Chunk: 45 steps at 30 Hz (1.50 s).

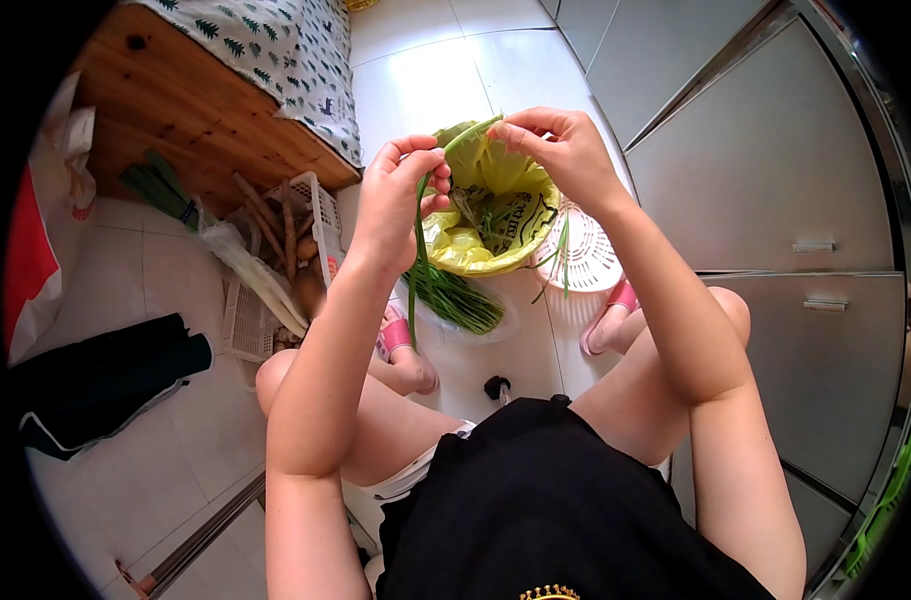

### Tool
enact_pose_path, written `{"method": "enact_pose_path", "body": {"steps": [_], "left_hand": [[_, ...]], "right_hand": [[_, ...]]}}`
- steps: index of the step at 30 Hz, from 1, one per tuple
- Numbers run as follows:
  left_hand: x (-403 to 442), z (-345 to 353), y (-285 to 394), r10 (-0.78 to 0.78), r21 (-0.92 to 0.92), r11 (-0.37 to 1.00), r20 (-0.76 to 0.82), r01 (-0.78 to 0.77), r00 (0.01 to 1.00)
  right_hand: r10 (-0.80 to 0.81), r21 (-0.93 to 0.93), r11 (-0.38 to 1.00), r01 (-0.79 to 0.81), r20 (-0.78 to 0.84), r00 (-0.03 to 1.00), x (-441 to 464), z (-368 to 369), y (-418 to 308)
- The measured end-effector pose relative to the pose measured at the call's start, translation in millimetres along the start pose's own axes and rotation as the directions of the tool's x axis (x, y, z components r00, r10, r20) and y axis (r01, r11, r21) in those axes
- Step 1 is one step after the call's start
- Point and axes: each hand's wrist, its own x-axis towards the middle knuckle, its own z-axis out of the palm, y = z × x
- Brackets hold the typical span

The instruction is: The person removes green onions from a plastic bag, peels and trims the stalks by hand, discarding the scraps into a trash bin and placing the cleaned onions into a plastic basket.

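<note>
A long green stalk (419,230) hangs from my left hand (404,185), whose thumb and fingers pinch it. Its upper end stretches across to my right hand (548,142), where thumb and forefinger close on the tip. Both hands are above a bin lined with a yellow bag (531,215), which has green and withered scraps (491,222) inside. A bundle of similar green stalks (461,302) lies on the floor below my left hand. To the right of the bin, a few loose stalks (565,260) rest on a white slotted basket (594,250).
White crates (321,215) with root vegetables (289,235) and leeks (241,255) stand at the left, by a wooden cabinet (176,110). A dark folded item (111,375) lies on the floor farther left. Grey cabinets (766,170) line the right side.
</note>
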Motion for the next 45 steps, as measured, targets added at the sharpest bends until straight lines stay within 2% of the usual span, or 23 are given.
{"method": "enact_pose_path", "body": {"steps": [5,8,23,26,29,34,37,44,45], "left_hand": [[-2,1,3,0.002,0.007,1.000,-0.015,-0.001,1.000],[-2,0,4,0.006,0.005,1.000,-0.018,-0.006,1.000],[-2,-6,7,0.021,-0.019,1.000,-0.050,-0.022,0.999],[-3,-6,7,0.026,0.007,1.000,-0.054,-0.026,0.998],[-3,-4,4,0.048,0.042,0.998,-0.049,-0.046,0.998],[-3,-2,5,0.071,0.005,0.998,-0.065,-0.070,0.995],[-3,-6,7,0.078,-0.019,0.997,-0.067,-0.079,0.995],[-2,-4,1,0.093,0.025,0.995,-0.036,-0.092,0.995],[-2,-4,0,0.095,0.034,0.995,-0.028,-0.094,0.995]], "right_hand": [[0.054,-0.013,0.998,-0.054,-0.056,0.997,2,-6,-2],[0.021,0.053,0.998,-0.015,-0.104,0.994,4,-7,2],[0.045,0.026,0.999,-0.042,-0.119,0.992,5,-17,-4],[0.013,-0.014,1.000,-0.014,-0.086,0.996,8,-16,8],[0.045,-0.193,0.980,-0.040,0.024,0.999,6,-13,7],[0.052,-0.393,0.919,-0.041,0.018,0.998,2,-5,17],[0.170,-0.437,0.888,-0.145,0.018,0.985,1,1,24],[0.278,-0.586,0.785,-0.198,0.048,0.959,4,7,8],[0.213,-0.520,0.840,-0.155,0.054,0.976,5,6,12]]}}
